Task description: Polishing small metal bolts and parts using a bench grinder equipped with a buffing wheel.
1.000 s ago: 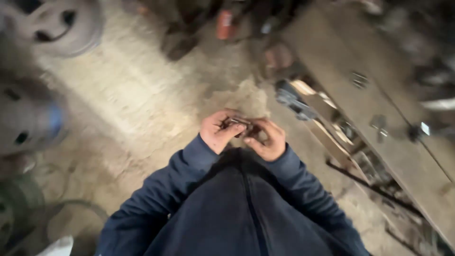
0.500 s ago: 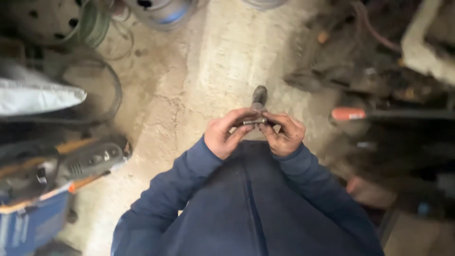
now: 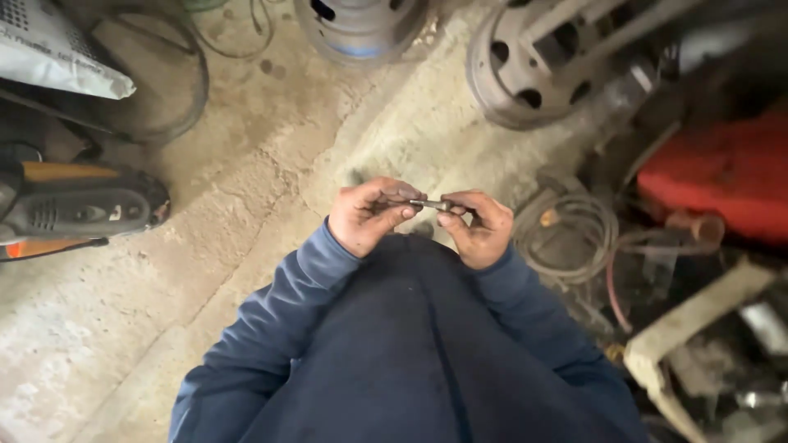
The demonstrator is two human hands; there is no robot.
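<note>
1. The left hand (image 3: 368, 216) and the right hand (image 3: 478, 226) meet in front of the chest, above the pale, dusty concrete floor (image 3: 246, 205).
2. Between them lies a small, thin grey metal part (image 3: 428, 203), level, its ends pinched by both hands.
3. The left hand's fingers are curled tight, thumb and forefinger closed on the part's left end.
4. The right hand's fingers are bent in likewise, gripping the right end; what the part is exactly is too small to tell.
5. Both arms wear dark blue sleeves (image 3: 271, 328).
6. Far off stand a rusty grey metal wheel drum (image 3: 525, 74) and a second round grey rim (image 3: 361, 29) to its left.
7. To the right lies a coil of grey cable (image 3: 574, 234), with a red container (image 3: 722, 184) beyond it.
8. At the left edge rests a black and orange power tool (image 3: 82, 205), with a white printed sack (image 3: 57, 49) further off.
</note>
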